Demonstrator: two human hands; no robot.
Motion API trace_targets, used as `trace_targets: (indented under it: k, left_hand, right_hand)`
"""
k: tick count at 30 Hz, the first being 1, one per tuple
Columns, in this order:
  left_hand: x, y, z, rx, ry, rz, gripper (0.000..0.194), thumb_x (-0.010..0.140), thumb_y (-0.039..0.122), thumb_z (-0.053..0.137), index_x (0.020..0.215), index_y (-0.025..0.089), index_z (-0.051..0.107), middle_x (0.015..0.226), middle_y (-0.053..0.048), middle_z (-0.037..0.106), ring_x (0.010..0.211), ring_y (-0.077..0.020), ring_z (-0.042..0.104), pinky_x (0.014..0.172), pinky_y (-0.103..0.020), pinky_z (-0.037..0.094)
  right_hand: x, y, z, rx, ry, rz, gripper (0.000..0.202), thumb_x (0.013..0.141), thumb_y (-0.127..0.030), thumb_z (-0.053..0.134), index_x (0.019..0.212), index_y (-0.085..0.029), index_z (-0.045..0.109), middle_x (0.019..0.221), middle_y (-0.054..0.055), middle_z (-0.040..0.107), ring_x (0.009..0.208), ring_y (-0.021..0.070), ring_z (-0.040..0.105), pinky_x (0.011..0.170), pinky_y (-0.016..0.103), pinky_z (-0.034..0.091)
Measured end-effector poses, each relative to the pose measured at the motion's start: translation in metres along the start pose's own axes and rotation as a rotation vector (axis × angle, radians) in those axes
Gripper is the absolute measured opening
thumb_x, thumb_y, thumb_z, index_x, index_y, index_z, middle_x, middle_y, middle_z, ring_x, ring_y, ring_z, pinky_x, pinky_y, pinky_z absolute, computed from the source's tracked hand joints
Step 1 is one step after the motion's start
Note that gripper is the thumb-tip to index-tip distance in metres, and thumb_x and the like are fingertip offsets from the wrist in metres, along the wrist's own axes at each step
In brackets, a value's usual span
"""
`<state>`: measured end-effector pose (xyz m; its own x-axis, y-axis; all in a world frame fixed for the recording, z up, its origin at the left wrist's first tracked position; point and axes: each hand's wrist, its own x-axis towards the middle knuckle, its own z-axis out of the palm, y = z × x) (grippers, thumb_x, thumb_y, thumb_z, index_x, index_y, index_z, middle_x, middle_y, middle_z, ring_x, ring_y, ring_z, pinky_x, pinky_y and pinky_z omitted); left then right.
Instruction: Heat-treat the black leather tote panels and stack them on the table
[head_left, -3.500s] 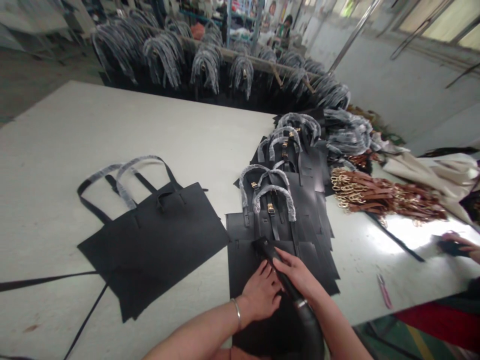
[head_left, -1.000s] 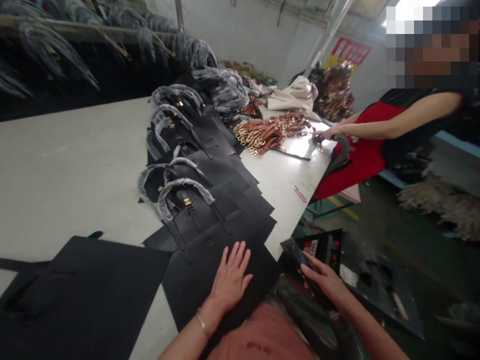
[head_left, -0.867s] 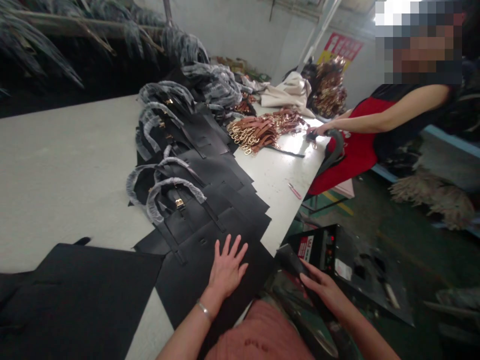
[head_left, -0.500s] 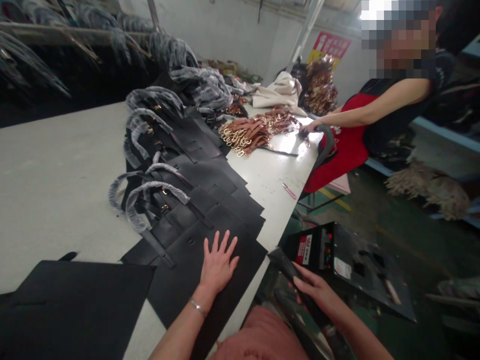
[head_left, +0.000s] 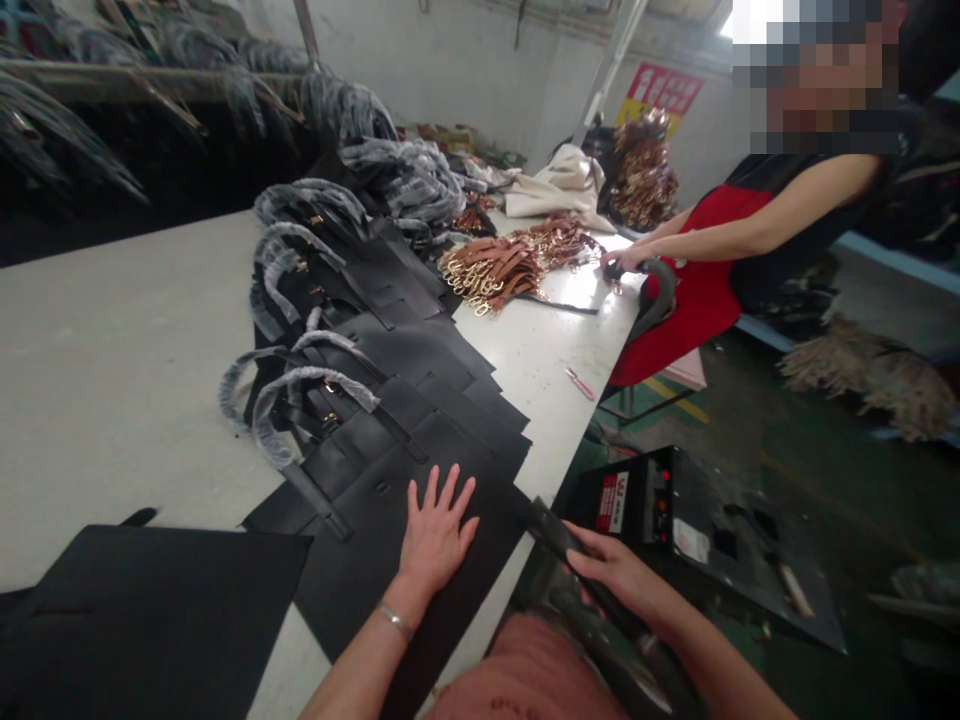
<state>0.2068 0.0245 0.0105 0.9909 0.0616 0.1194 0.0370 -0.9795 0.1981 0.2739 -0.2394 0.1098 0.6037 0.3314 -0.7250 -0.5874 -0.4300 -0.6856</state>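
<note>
My left hand (head_left: pixel 437 537) lies flat with fingers spread on the nearest black leather panel (head_left: pixel 382 570). My right hand (head_left: pixel 611 575) is wrapped round a black hose nozzle (head_left: pixel 559 530), whose tip reaches the panel's right edge by the table edge. More black panels (head_left: pixel 420 350) overlap one another beyond, fanned away from me, with handles (head_left: pixel 315 375) in clear wrap curling off their left side. Another flat black panel (head_left: pixel 165 600) rests at the lower left.
On the pale table (head_left: pixel 112 350) are brown straps with gold clasps (head_left: pixel 495 270), a pink-handled tool (head_left: pixel 580 385) and cream cloth (head_left: pixel 559 185). A person in a red apron (head_left: pixel 690 290) works at the far right. A black machine (head_left: pixel 705 540) stands right of the table.
My right hand and the nozzle have moved left, bringing the tip to the panel's edge. My left hand has barely moved. The person at the right has shifted slightly.
</note>
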Motion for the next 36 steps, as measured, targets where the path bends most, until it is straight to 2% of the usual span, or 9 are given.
trace_targets:
  k: [4, 8, 10, 15, 18, 22, 27, 33, 36]
  left_hand:
    - [-0.001, 0.000, 0.000, -0.002, -0.004, -0.001, 0.057, 0.093, 0.037, 0.053, 0.148, 0.032, 0.040, 0.159, -0.005, 0.030, 0.146, -0.0382, 0.022, 0.114, -0.068, 0.018]
    - [0.000, -0.001, 0.000, -0.010, -0.009, 0.000, 0.056, 0.093, 0.037, 0.052, 0.148, 0.032, 0.040, 0.159, -0.005, 0.030, 0.146, -0.0374, 0.023, 0.114, -0.067, 0.019]
    - [0.000, -0.001, 0.001, -0.014, -0.006, -0.002, 0.056, 0.093, 0.038, 0.052, 0.148, 0.032, 0.040, 0.159, -0.004, 0.029, 0.146, -0.0369, 0.023, 0.114, -0.066, 0.019]
    - [-0.006, -0.001, 0.000, -0.008, -0.015, 0.024, 0.058, 0.092, 0.035, 0.054, 0.148, 0.032, 0.038, 0.160, -0.005, 0.028, 0.146, -0.0372, 0.022, 0.114, -0.066, 0.020]
    - [-0.018, 0.002, 0.001, -0.008, -0.026, 0.067, 0.061, 0.091, 0.034, 0.054, 0.149, 0.033, 0.036, 0.160, -0.004, 0.026, 0.147, -0.0372, 0.021, 0.113, -0.066, 0.022]
    - [-0.034, 0.007, 0.002, -0.013, -0.031, 0.102, 0.064, 0.092, 0.034, 0.053, 0.152, 0.033, 0.031, 0.162, -0.004, 0.022, 0.148, -0.0373, 0.018, 0.113, -0.067, 0.022]
    - [-0.037, 0.009, 0.001, -0.032, -0.057, 0.103, 0.063, 0.094, 0.038, 0.051, 0.152, 0.033, 0.029, 0.162, -0.005, 0.021, 0.148, -0.0379, 0.017, 0.113, -0.069, 0.021]
    - [-0.036, 0.009, -0.002, -0.055, -0.049, 0.099, 0.066, 0.093, 0.038, 0.053, 0.153, 0.033, 0.027, 0.163, -0.004, 0.019, 0.148, -0.0367, 0.015, 0.113, -0.067, 0.022]
    - [-0.036, 0.007, -0.002, -0.067, -0.039, 0.110, 0.064, 0.093, 0.040, 0.052, 0.152, 0.034, 0.027, 0.163, -0.002, 0.018, 0.148, -0.0364, 0.016, 0.114, -0.066, 0.022]
  right_hand:
    - [0.003, 0.005, 0.002, 0.051, 0.039, 0.006, 0.074, 0.077, -0.045, 0.072, 0.141, -0.017, 0.049, 0.081, 0.001, 0.066, 0.048, 0.0103, 0.058, 0.037, 0.019, 0.042]
    - [0.021, -0.014, 0.003, 0.066, 0.296, -0.114, 0.070, 0.082, -0.041, 0.068, 0.144, -0.019, 0.045, 0.089, 0.004, 0.068, 0.053, 0.0115, 0.060, 0.040, 0.021, 0.046]
    - [0.023, -0.023, -0.003, 0.060, 0.349, -0.157, 0.069, 0.084, -0.039, 0.067, 0.145, -0.019, 0.044, 0.090, 0.004, 0.068, 0.054, 0.0118, 0.061, 0.041, 0.021, 0.048]
    - [0.018, -0.027, -0.010, 0.054, 0.203, -0.094, 0.064, 0.082, -0.039, 0.070, 0.140, -0.022, 0.051, 0.090, 0.006, 0.070, 0.051, 0.0122, 0.062, 0.037, 0.020, 0.046]
    - [0.026, -0.030, 0.004, 0.024, 0.095, -0.115, 0.058, 0.082, -0.041, 0.070, 0.136, -0.023, 0.056, 0.086, 0.003, 0.069, 0.049, 0.0107, 0.061, 0.036, 0.018, 0.044]
    - [0.048, -0.050, 0.025, -0.041, 0.011, -0.104, 0.057, 0.080, -0.042, 0.071, 0.133, -0.022, 0.059, 0.076, 0.001, 0.067, 0.047, 0.0106, 0.059, 0.035, 0.017, 0.043]
    - [0.067, -0.075, 0.033, -0.055, -0.022, -0.087, 0.052, 0.083, -0.041, 0.067, 0.131, -0.022, 0.059, 0.080, 0.002, 0.067, 0.048, 0.0103, 0.059, 0.034, 0.017, 0.045]
    - [0.059, -0.076, 0.026, -0.082, -0.067, -0.044, 0.049, 0.081, -0.041, 0.067, 0.125, -0.020, 0.061, 0.077, 0.000, 0.063, 0.045, 0.0097, 0.058, 0.034, 0.017, 0.044]
    - [0.065, -0.080, 0.032, -0.113, -0.012, -0.070, 0.052, 0.079, -0.043, 0.067, 0.124, -0.017, 0.062, 0.076, 0.001, 0.065, 0.046, 0.0112, 0.058, 0.035, 0.020, 0.045]
